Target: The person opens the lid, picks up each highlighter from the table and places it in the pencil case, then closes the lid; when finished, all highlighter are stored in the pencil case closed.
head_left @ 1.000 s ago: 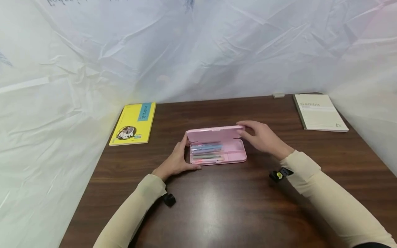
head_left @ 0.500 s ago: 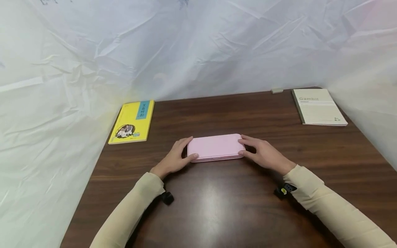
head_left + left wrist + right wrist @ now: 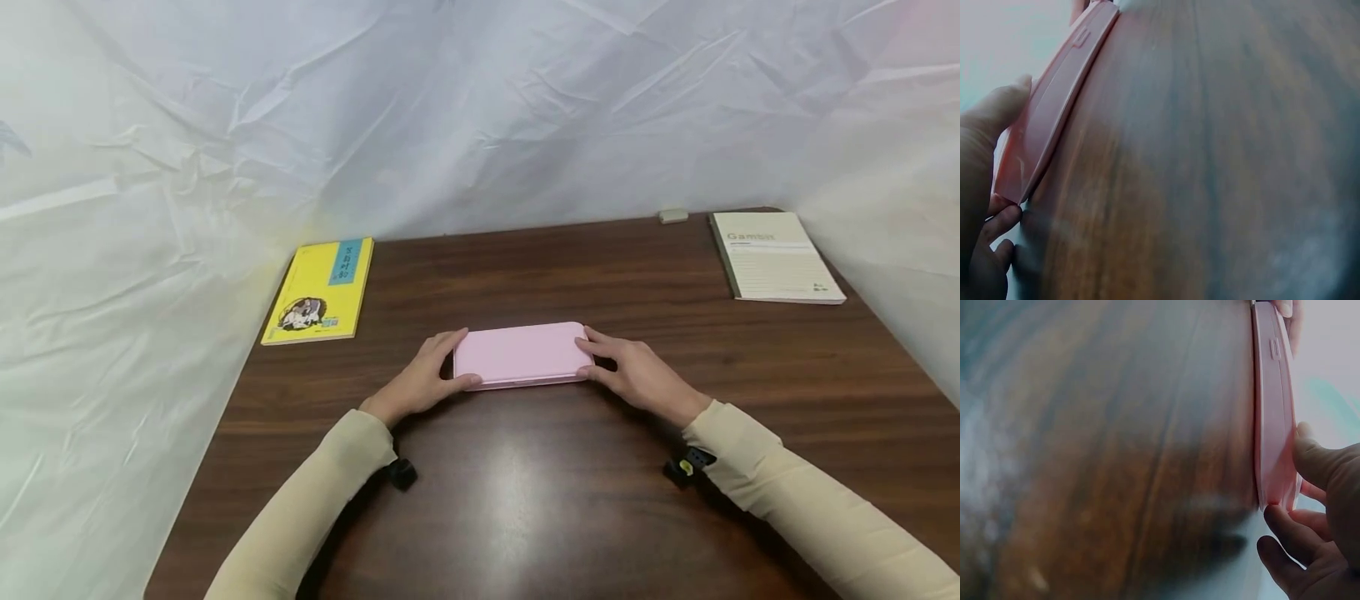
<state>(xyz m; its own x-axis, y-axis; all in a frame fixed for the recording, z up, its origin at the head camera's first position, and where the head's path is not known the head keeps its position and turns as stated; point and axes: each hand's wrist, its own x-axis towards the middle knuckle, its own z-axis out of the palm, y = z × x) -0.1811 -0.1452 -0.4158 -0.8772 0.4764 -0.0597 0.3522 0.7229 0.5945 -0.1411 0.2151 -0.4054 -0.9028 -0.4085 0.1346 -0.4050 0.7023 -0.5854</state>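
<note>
A pink pencil case (image 3: 521, 353) lies on the dark wooden table with its lid down, so the pens inside are hidden. My left hand (image 3: 422, 380) grips its left end, thumb at the near top edge and fingers round the far corner. At the opposite end my right hand (image 3: 637, 377) holds on, thumb near the front corner and a fingertip on the lid. Both wrist views show the front side of the pencil case (image 3: 1054, 119) with a small clasp. In the right wrist view, fingers (image 3: 1294, 534) reach round the end of the case.
A yellow book (image 3: 318, 292) lies at the table's back left. On the back right is a white notepad (image 3: 776, 257) marked "Gambit", with a small pale block (image 3: 672, 216) beside it at the rear edge. White sheeting (image 3: 480, 117) hangs behind and along both sides.
The pencil case's lid has swung down from raised to shut, covering the pens. My right hand came down with it to the right end; over the last half second the hands barely moved.
</note>
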